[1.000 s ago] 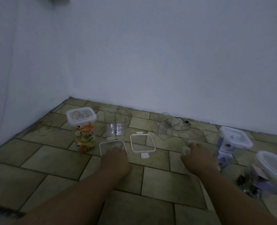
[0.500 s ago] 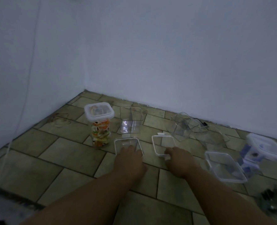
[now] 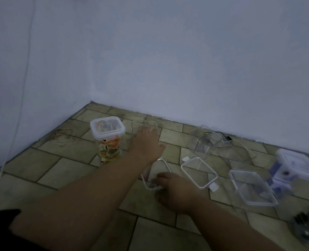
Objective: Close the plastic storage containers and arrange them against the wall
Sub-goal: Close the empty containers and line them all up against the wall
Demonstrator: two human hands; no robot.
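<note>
- L hand (image 3: 146,142): fingers spread, at clear square open plastic container (image 3: 140,125); steady it upright.
- R hand (image 3: 175,192): pinches clear white-rimmed square lid (image 3: 154,173); align corners w/ rim, press flat.

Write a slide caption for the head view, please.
Left hand reaches an open clear container; right hand grips a clear lid on the floor.

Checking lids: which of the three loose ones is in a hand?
The leftmost lid, held at its near corner by the right hand; the other two lie untouched.
</note>
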